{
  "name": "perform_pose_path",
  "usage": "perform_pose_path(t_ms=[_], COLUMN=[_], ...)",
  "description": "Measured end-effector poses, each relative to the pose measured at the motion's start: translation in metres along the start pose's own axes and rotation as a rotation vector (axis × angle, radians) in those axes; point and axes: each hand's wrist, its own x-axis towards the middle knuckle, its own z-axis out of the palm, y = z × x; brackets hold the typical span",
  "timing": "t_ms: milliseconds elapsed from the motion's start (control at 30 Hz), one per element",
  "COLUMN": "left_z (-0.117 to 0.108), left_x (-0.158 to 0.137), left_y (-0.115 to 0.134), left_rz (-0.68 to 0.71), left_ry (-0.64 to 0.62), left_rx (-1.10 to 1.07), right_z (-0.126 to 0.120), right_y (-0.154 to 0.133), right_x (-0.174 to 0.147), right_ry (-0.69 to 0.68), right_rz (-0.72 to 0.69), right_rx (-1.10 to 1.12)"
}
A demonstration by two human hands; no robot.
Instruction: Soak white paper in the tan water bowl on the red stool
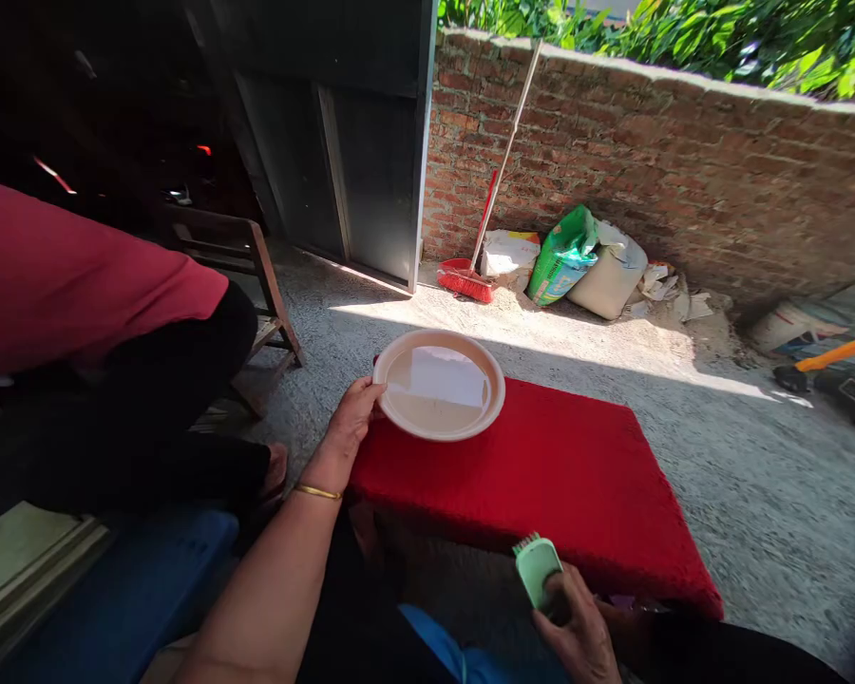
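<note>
My left hand [351, 415] grips the near-left rim of a round, pale basin [500, 388], thumb over the edge. Water [438, 385] in the basin reflects a bright patch. Beneath it lies a red cloth [562, 475] that covers a low table. Closer to me, by the table's front edge, my right hand [579, 622] is closed around a light green scrubbing brush [540, 567]. Its bristles point up and away from the fingers. Apart from the basin, the brush hangs low at the cloth's edge.
On my left sits a person in a red top [78, 275], near a wooden chair [260, 275]. A dark metal door [370, 142] stands beyond. Along the brick wall [648, 180] are a red broom [468, 282], a green sack [564, 255] and a pale sack [613, 275].
</note>
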Motion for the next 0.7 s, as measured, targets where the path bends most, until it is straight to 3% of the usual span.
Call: perform_pose_path(t_ms=[67, 133, 267, 333, 400, 533, 700], left_z=[0.000, 0.000, 0.001, 0.001, 0.001, 0.001, 0.001], left_x=[0.000, 0.000, 0.000, 0.000, 0.001, 0.003, 0.004], left_y=[0.000, 0.001, 0.001, 0.001, 0.001, -0.002, -0.003], left_rz=[-0.001, 0.001, -0.017, -0.034, -0.042, -0.039, -0.036], left_ry=[-0.008, -0.019, -0.001, 0.023, 0.026, 0.018, 0.022], left_rx=[-0.008, -0.005, 0.004, 0.004, 0.005, 0.002, -0.026], right_z=[0.001, 0.005, 0.017, 0.017, 0.006, -0.048, -0.125], right_y=[0.012, 0.023, 0.030, 0.025, 0.021, 0.038, 0.096], right_x=[0.004, 0.003, -0.003, 0.005, 0.027, 0.113, 0.224], right_ry=[0.134, 0.151, -0.215, -0.291, -0.160, 0.207, 0.283], right_rz=[0.047, 0.032, -0.345, -0.449, -0.352, 0.092, 0.490], right_rx=[-0.022, -0.083, -0.129, -0.109, -0.086, -0.097, -0.339])
